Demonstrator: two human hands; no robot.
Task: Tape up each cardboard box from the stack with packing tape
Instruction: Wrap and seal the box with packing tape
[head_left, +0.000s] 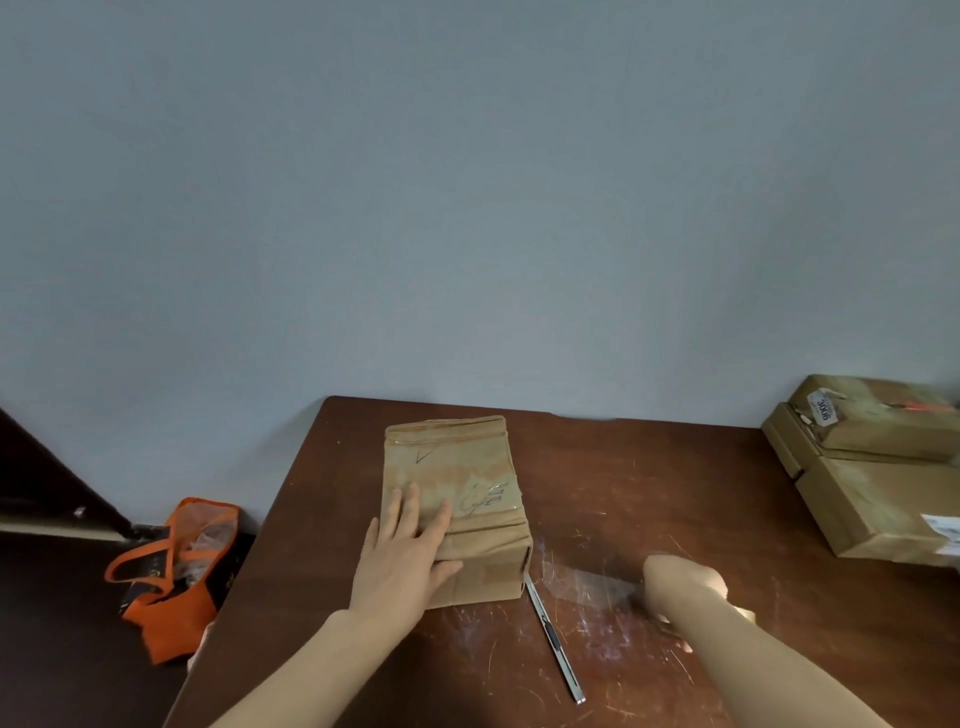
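Head view: box (457, 483) at table (649, 467) middle. Left hand (410, 561) flat, fingers straight, pins box against pull. Right hand (680, 582), 4 o'clock of box, curled round tape (587, 582), strip taut, likely for next seam. Stack (872, 467) at 3 o'clock.

Head-worn view, facing forward-down, table (649, 493) close

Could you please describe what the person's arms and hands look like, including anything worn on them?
Both forearms are bare as far as the view shows: no sleeves, gloves, watch or bracelet. The left hand shows no rings on its fingers; the right hand is motion-blurred, so small jewellery there cannot be ruled out.
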